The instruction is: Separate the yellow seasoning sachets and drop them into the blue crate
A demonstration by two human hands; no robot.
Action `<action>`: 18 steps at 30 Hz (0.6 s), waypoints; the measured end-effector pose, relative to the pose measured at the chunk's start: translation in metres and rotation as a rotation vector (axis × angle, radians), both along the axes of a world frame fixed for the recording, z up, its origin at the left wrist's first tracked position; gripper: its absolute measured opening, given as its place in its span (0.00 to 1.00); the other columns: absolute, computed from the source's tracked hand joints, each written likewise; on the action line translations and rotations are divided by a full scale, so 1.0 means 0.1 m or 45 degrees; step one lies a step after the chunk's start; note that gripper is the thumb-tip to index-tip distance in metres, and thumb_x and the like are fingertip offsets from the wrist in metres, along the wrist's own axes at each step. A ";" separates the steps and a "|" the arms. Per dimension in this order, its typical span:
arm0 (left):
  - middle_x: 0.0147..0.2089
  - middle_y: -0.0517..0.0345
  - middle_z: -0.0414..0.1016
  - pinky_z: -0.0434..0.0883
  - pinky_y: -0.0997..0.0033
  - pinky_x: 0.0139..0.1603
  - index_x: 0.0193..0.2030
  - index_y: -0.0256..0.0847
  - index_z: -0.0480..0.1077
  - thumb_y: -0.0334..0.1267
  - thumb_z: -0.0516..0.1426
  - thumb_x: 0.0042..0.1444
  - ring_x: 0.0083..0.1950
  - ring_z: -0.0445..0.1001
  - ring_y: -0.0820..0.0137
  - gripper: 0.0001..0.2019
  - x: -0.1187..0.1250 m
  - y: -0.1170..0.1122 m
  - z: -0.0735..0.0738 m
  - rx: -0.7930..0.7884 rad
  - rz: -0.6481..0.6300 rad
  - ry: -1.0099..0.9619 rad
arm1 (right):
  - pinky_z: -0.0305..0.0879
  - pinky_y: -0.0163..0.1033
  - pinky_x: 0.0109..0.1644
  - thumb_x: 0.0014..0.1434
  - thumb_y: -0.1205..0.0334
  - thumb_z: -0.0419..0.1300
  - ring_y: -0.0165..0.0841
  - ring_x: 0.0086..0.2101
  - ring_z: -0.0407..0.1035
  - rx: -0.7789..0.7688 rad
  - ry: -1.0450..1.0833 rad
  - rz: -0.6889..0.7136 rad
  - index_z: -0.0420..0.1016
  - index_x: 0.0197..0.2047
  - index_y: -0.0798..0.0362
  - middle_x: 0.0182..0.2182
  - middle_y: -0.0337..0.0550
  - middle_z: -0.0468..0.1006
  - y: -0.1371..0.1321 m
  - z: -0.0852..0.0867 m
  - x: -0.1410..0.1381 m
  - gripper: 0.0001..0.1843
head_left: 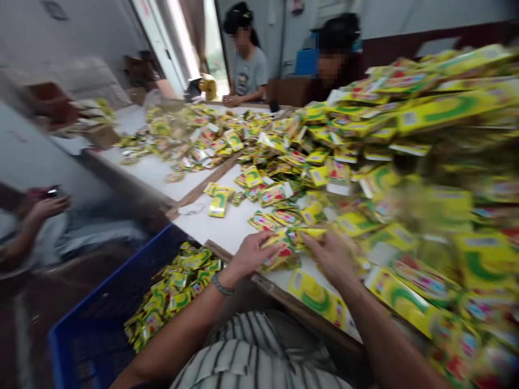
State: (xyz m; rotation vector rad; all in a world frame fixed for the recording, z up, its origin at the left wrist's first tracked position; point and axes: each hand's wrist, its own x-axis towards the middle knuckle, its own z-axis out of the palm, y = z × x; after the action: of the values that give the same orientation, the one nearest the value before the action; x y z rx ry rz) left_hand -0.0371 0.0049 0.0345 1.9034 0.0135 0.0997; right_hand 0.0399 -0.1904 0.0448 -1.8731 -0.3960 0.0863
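Observation:
My left hand (250, 254) and my right hand (329, 253) meet over a small bunch of yellow, green and red sachets (287, 246) at the near edge of the white table (227, 227). Both hands have their fingers curled round that bunch. A bracelet circles my left wrist. More loose sachets (279, 192) lie just beyond the hands. A larger yellow-green packet (318, 297) lies flat under my right forearm. The picture is blurred by motion.
A blue crate (81, 335) partly filled with sachets stands low at my left. A tall heap of yellow packets (425, 119) rises on the right. Two people sit at the far end; another person's hand (44, 208) holds something at the left.

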 end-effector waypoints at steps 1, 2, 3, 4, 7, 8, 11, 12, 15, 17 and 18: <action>0.42 0.53 0.77 0.68 0.72 0.44 0.44 0.34 0.75 0.52 0.59 0.54 0.42 0.73 0.65 0.22 0.01 -0.01 -0.03 -0.069 -0.017 0.040 | 0.68 0.41 0.40 0.56 0.48 0.60 0.38 0.36 0.73 -0.003 0.047 0.028 0.73 0.43 0.57 0.36 0.48 0.79 0.00 0.01 0.00 0.21; 0.42 0.53 0.77 0.68 0.71 0.44 0.45 0.34 0.75 0.52 0.60 0.54 0.42 0.73 0.65 0.22 0.02 -0.01 -0.05 -0.119 -0.042 0.086 | 0.68 0.40 0.40 0.55 0.48 0.61 0.37 0.35 0.72 -0.015 0.087 0.071 0.73 0.43 0.56 0.35 0.46 0.79 -0.01 0.01 0.01 0.20; 0.42 0.53 0.78 0.69 0.71 0.43 0.45 0.34 0.74 0.52 0.60 0.53 0.42 0.73 0.65 0.22 0.02 -0.02 -0.06 -0.154 -0.063 0.128 | 0.67 0.40 0.39 0.54 0.48 0.61 0.36 0.34 0.72 -0.022 0.116 0.112 0.73 0.42 0.55 0.34 0.44 0.78 -0.03 0.00 0.01 0.19; 0.42 0.53 0.78 0.69 0.71 0.43 0.46 0.34 0.74 0.51 0.61 0.53 0.42 0.73 0.65 0.22 0.02 -0.02 -0.06 -0.178 -0.085 0.165 | 0.67 0.39 0.37 0.53 0.48 0.61 0.36 0.33 0.71 -0.031 0.133 0.146 0.73 0.40 0.54 0.32 0.43 0.78 -0.05 0.00 0.01 0.18; 0.43 0.54 0.78 0.70 0.72 0.43 0.47 0.35 0.74 0.50 0.62 0.52 0.42 0.74 0.66 0.22 0.00 -0.04 -0.05 -0.233 -0.117 0.227 | 0.63 0.36 0.33 0.52 0.50 0.62 0.33 0.30 0.68 -0.047 0.153 0.198 0.73 0.37 0.54 0.29 0.40 0.75 -0.07 -0.03 -0.02 0.16; 0.43 0.54 0.79 0.70 0.72 0.43 0.47 0.35 0.74 0.50 0.63 0.51 0.42 0.74 0.66 0.22 0.00 -0.06 -0.04 -0.251 -0.117 0.234 | 0.62 0.36 0.32 0.51 0.51 0.62 0.33 0.29 0.67 -0.060 0.153 0.202 0.73 0.37 0.54 0.28 0.39 0.75 -0.05 -0.04 -0.03 0.15; 0.40 0.55 0.79 0.70 0.73 0.41 0.43 0.35 0.75 0.48 0.65 0.48 0.39 0.75 0.67 0.20 0.01 -0.12 -0.03 -0.305 -0.085 0.238 | 0.59 0.35 0.31 0.52 0.54 0.62 0.31 0.27 0.64 -0.135 0.105 0.195 0.74 0.39 0.54 0.26 0.38 0.73 0.00 -0.07 -0.07 0.14; 0.40 0.55 0.79 0.70 0.74 0.40 0.43 0.35 0.75 0.47 0.66 0.47 0.39 0.75 0.68 0.20 0.02 -0.14 -0.03 -0.328 -0.059 0.239 | 0.59 0.35 0.31 0.53 0.54 0.62 0.31 0.27 0.64 -0.134 0.080 0.181 0.74 0.41 0.54 0.27 0.38 0.73 0.02 -0.07 -0.07 0.15; 0.41 0.55 0.80 0.72 0.74 0.40 0.43 0.35 0.75 0.46 0.67 0.44 0.38 0.76 0.69 0.21 0.04 -0.17 -0.03 -0.493 0.043 0.272 | 0.63 0.38 0.36 0.55 0.49 0.60 0.33 0.32 0.67 0.020 -0.002 0.116 0.71 0.44 0.53 0.35 0.42 0.75 0.04 -0.09 -0.06 0.19; 0.41 0.56 0.80 0.73 0.73 0.39 0.43 0.36 0.75 0.45 0.69 0.42 0.36 0.76 0.70 0.22 0.04 -0.19 -0.03 -0.627 0.098 0.298 | 0.65 0.40 0.40 0.56 0.48 0.60 0.35 0.34 0.68 0.081 -0.083 0.080 0.71 0.43 0.53 0.38 0.45 0.75 0.04 -0.10 -0.05 0.18; 0.41 0.56 0.80 0.73 0.73 0.39 0.42 0.36 0.75 0.44 0.70 0.41 0.35 0.76 0.70 0.22 0.03 -0.19 -0.04 -0.675 0.117 0.303 | 0.65 0.41 0.41 0.57 0.48 0.60 0.35 0.35 0.68 0.071 -0.138 0.076 0.72 0.40 0.53 0.37 0.46 0.75 0.04 -0.10 -0.05 0.17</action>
State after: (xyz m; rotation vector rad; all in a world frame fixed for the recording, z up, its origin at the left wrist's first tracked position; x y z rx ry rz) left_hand -0.0339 -0.0139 0.0306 1.3748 0.2638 -0.0652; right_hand 0.0350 -0.1866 0.0344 -1.8159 -0.5244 0.0137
